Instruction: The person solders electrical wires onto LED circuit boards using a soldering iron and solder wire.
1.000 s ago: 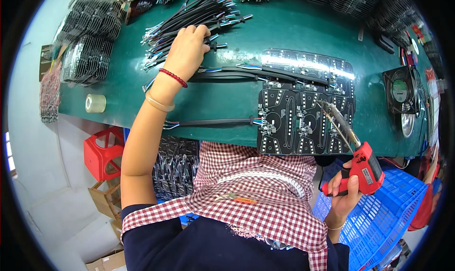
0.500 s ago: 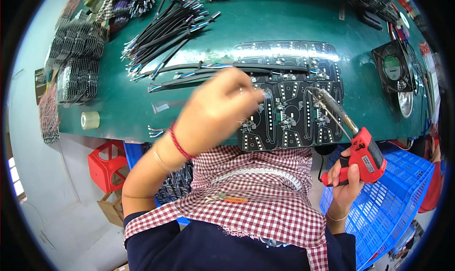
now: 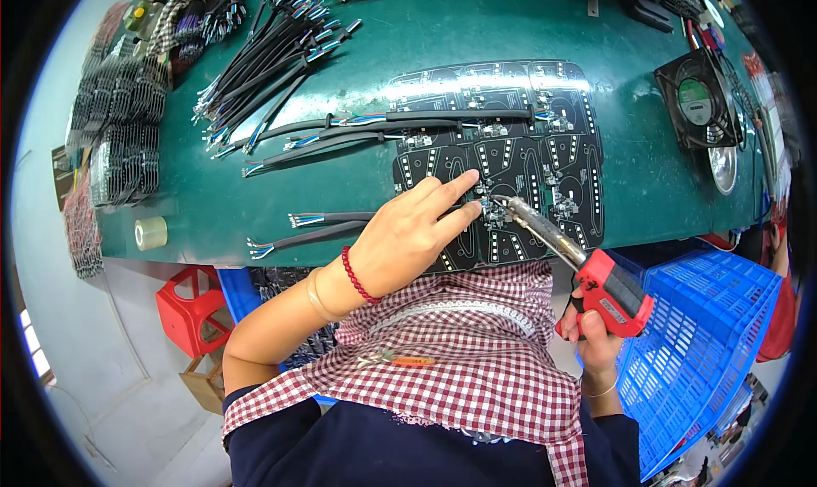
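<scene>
A panel of black circuit boards (image 3: 557, 159) with rows of white LEDs lies at the table's front edge. Over its left side, my left hand (image 3: 408, 232) points two fingers at the middle board and holds down a black sleeved cable (image 3: 328, 232); the grip itself is hidden under the palm. Coloured wire ends show by the fingertips. In my right hand (image 3: 591, 329) is a red and black soldering gun (image 3: 613, 291), its metal tip at those wires. More black cables (image 3: 349, 140) reach the panel's upper boards.
A heap of black cables (image 3: 264, 70) lies at the back left, near stacked boards (image 3: 125, 159) and a tape roll (image 3: 151, 232). At the right stand a black fan (image 3: 696, 100) and a blue crate (image 3: 706, 317). A red stool (image 3: 194, 310) is below left.
My left hand, blurred above the panel before, has come down onto the middle board with a cable beneath it. The soldering gun has moved left, bringing its tip to the wires.
</scene>
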`<state>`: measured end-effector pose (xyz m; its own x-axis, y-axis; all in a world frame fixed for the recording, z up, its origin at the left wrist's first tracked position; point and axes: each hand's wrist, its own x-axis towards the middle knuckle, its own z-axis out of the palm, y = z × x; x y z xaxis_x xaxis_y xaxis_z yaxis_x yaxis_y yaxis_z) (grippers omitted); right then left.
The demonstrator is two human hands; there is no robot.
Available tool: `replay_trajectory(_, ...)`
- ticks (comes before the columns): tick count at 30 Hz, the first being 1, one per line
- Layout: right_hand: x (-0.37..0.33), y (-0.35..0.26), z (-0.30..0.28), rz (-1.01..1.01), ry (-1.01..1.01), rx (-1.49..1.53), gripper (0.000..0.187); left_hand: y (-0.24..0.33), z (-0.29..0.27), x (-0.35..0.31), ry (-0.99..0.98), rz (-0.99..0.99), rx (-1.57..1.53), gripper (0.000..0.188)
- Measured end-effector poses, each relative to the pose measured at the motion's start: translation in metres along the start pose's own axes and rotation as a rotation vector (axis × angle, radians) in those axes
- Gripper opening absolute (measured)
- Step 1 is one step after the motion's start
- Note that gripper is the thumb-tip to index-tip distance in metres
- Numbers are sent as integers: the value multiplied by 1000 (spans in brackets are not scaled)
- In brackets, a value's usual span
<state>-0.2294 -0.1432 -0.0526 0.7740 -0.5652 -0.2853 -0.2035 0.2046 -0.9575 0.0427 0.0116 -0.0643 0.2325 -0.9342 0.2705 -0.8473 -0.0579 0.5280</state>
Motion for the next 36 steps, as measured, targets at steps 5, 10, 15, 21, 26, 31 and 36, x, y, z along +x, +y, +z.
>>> replay_trajectory(5,1,6,1,-5,-35,2,39,-2,0,1,1,4,-2,39)
replay_trajectory(10,0,4,0,50,-27,82,28,-2,-1,2,0,9,0,39)
replay_trajectory(15,-3,16,-10,-22,-12,-185,13,-1,-4,4,-16,-1,-6,40)
replay_trajectory(21,-6,18,-17,-91,12,-394,17,1,-6,4,-25,-14,-9,39)
replay_trajectory(26,-3,17,-13,-131,0,-456,17,-1,-5,5,-25,-12,-16,40)
replay_trajectory(31,5,4,-12,-163,-56,-575,16,0,-7,5,-38,-9,1,39)
replay_trajectory(36,8,-4,-8,-201,-111,-588,15,2,-7,6,-33,-14,4,39)
